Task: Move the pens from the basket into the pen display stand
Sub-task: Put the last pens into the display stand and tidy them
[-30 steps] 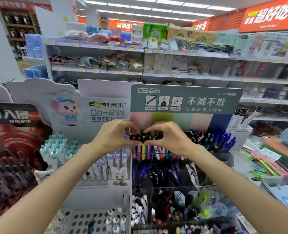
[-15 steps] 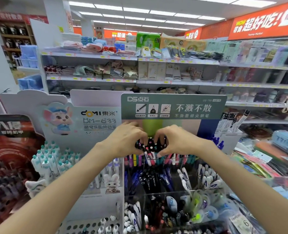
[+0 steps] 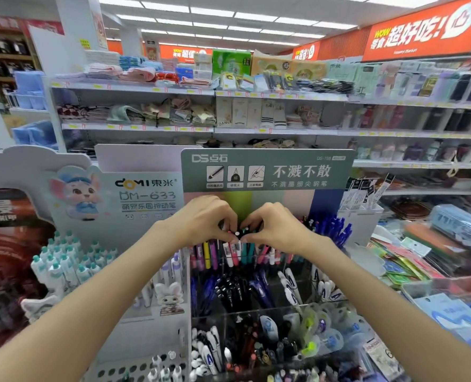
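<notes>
My left hand (image 3: 204,221) and my right hand (image 3: 275,228) meet over the top row of the pen display stand (image 3: 267,172), which has a green header card. Together they pinch a small bunch of pens (image 3: 238,244) with dark caps and pink, white and teal barrels, standing upright in that top row. More coloured pens fill the row on both sides, and blue pens (image 3: 336,230) stand at its right end. Lower tiers hold dark blue and black pens (image 3: 237,293). No basket is in view.
A white stand with a mouse picture (image 3: 113,199) and teal-capped pens (image 3: 63,263) is on the left. A white box of packaged refills (image 3: 363,213) sits to the right, with stationery packets (image 3: 410,263) beyond. Store shelves (image 3: 201,128) rise behind.
Both hands have drawn closer together, fingertips tightening around the bunch of pens in the top row. The camera view has tilted up a little, so the stand sits lower in the frame.
</notes>
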The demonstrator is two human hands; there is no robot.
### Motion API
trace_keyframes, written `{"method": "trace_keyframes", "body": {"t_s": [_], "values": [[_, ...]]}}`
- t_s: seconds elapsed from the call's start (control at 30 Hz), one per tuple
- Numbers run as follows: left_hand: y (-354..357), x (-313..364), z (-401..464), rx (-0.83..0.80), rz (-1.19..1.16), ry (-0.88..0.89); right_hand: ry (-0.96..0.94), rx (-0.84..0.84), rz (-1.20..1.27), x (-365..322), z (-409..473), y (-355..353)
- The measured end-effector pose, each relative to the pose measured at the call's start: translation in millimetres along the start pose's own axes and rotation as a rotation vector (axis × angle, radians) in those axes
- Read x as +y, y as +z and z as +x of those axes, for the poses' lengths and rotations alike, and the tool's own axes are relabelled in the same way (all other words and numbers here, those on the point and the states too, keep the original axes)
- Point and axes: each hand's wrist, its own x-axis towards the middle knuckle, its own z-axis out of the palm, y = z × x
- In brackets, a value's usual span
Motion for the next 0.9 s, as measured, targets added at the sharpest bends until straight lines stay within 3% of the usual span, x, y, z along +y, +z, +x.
{"method": "trace_keyframes", "body": {"t_s": [0.23,0.4,0.63,0.9], "values": [[-13,3,15,-0.025,0.13,-0.018,-0.006,-0.091,-0.015,3,8,-7],[-5,-5,-6,0.119,0.051,-0.034,-0.028,0.007,0.117,13,-8,-6],[1,-10,-20,0.067,0.013,-0.089,-0.183,0.124,-0.023,13,-14,8],[12,-1,-5,0.137,-0.001,-0.139,-0.151,0.176,-0.021,32,-1,11]]}}
